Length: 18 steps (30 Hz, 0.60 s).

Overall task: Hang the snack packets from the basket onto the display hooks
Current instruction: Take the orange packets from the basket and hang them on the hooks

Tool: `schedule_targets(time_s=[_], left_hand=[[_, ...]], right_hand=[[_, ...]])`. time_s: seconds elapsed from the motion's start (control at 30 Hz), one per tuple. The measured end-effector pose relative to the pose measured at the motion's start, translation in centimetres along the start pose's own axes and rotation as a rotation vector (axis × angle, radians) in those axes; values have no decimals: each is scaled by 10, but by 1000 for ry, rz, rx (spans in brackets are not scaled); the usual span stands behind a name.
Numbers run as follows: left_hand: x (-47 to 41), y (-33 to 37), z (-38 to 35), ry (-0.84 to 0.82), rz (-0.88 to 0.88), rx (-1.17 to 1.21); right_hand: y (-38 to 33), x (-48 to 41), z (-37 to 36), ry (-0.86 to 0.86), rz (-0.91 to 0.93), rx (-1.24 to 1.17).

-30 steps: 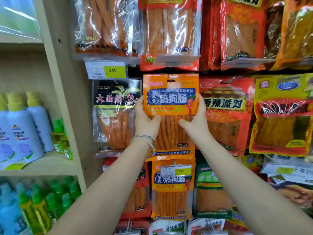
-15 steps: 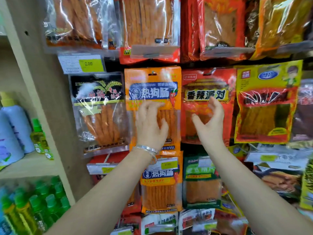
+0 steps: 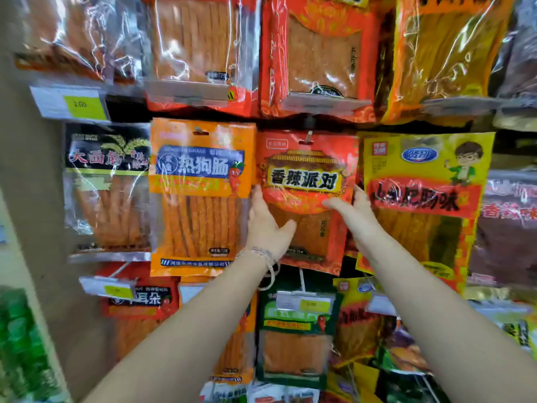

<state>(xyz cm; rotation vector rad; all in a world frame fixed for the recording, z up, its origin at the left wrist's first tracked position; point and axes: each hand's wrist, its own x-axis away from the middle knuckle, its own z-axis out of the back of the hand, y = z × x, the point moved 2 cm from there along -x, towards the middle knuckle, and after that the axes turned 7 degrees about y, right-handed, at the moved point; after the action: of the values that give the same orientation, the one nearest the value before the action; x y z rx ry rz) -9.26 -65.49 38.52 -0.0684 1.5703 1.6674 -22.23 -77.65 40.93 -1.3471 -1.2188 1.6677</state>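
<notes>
Bare forearms, sleeveless; silver bracelet (image 3: pixel 263 255) on left wrist.

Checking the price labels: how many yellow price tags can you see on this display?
3. One yellow price tag is upper left above the black packet, one lower left under it, one on the green packet below the hands. Others may be blurred or hidden.

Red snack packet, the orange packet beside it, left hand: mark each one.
red snack packet (image 3: pixel 305 178): head view, black-lettered label
orange packet (image 3: pixel 200 167): head view, blue label band
left hand (image 3: pixel 266 228): head view, back of hand
</notes>
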Motion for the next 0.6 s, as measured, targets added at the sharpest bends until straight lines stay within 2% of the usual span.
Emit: schedule_targets(time_s=[0.13, 0.23, 0.43, 0.6], left_hand=[[-3, 0, -7, 60, 56, -21], [-3, 4, -11, 105, 104, -3], [5, 8, -13, 138, 208, 6], [18, 19, -11, 183, 162, 42]], right_hand=[[-4, -4, -2, 20, 53, 26], [-5, 3, -6, -3, 56, -66], [-15, 15, 6, 45, 187, -88], [-19, 20, 19, -18, 197, -109]])
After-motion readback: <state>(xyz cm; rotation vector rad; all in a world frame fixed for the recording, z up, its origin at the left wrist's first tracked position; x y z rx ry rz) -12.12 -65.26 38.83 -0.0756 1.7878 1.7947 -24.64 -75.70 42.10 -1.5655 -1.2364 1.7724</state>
